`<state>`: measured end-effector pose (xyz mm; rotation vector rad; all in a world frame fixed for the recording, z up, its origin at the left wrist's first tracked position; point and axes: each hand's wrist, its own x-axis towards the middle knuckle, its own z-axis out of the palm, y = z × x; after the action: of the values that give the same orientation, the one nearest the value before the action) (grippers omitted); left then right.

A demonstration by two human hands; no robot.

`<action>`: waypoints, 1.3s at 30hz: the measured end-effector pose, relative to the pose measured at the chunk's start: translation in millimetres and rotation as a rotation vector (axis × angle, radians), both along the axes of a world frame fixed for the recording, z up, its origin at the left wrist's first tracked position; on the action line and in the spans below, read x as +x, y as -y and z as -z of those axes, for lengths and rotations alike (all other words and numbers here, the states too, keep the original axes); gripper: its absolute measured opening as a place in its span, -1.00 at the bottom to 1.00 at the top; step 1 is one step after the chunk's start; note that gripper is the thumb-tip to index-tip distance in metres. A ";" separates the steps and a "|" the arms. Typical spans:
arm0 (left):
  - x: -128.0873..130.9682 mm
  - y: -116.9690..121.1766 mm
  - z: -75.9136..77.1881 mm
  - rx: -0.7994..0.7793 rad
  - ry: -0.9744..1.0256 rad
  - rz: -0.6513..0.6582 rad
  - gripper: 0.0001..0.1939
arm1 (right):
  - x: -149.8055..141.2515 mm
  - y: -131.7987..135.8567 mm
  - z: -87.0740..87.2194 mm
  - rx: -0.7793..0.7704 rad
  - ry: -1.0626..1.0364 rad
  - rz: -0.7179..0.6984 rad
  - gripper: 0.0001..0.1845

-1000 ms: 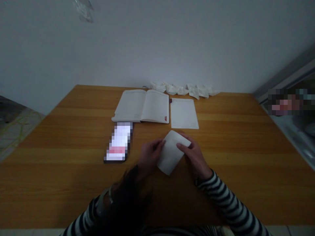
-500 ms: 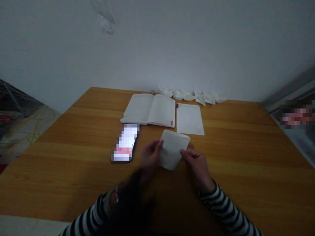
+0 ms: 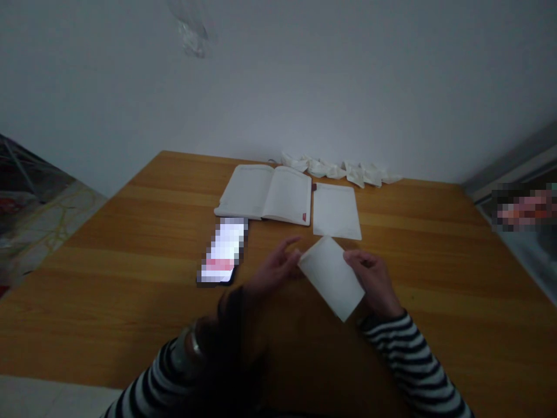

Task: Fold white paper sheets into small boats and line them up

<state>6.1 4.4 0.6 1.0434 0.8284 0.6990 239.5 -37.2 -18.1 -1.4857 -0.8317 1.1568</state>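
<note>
A small white sheet of folded paper [image 3: 333,276] is held above the table, tilted with one corner pointing down. My right hand [image 3: 376,281] pinches its right edge between thumb and fingers. My left hand [image 3: 276,270] is at the paper's left corner with its fingers apart. Its fingertips are close to that corner; whether they touch it, I cannot tell. Beyond the hands lies a loose white sheet [image 3: 336,212], flat on the wood. An open notebook [image 3: 287,194] with blank-looking pages rests to the left of that sheet.
A lit phone [image 3: 224,249], its screen blurred out, lies left of my hands on the wooden table [image 3: 130,255]. Several crumpled white tissues or papers [image 3: 322,167] line the back edge against the wall. A clear plastic piece [image 3: 191,38] hangs on the wall.
The folded paper has turned and shifted right and nearer to me, along with my right hand. My left hand has loosened its pinch and spread its fingers.
</note>
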 end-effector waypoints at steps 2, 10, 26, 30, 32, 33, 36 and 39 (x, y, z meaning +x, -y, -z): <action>-8.5 -8.2 -6.9 0.035 -0.026 -0.136 -0.31 | 2.5 1.4 -2.5 -0.063 0.044 -0.345 -0.70; -9.7 -6.9 7.7 0.313 -0.408 0.587 -0.66 | -25.8 10.3 0.9 -0.053 0.217 -0.848 -0.69; -24.4 -20.0 -9.1 0.552 -0.790 0.379 -0.73 | -13.6 3.6 -5.1 -0.037 0.180 -0.663 -0.70; -31.0 -30.0 -10.3 0.568 -0.848 -0.142 -0.72 | -1.3 1.0 -11.7 -0.015 0.165 -0.499 -0.67; -22.1 -25.6 -7.9 0.587 -0.657 -0.170 -0.71 | -3.8 1.3 -13.3 0.043 0.219 -0.531 -0.67; -15.8 -21.4 -6.3 0.600 -0.574 -0.097 -0.72 | -7.2 1.8 -13.7 0.084 0.261 -0.567 -0.68; 1.4 -7.6 -0.6 0.650 -0.596 0.230 -0.68 | -20.6 3.2 -13.9 0.176 0.370 -0.656 -0.67; 5.5 -2.0 3.6 0.697 -0.670 0.316 -0.60 | -27.2 2.9 -12.6 0.184 0.371 -0.661 -0.68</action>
<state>11.6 6.4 -3.0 2.0580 0.9711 0.3533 212.3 -40.1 -5.5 -1.3211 -1.7290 1.2347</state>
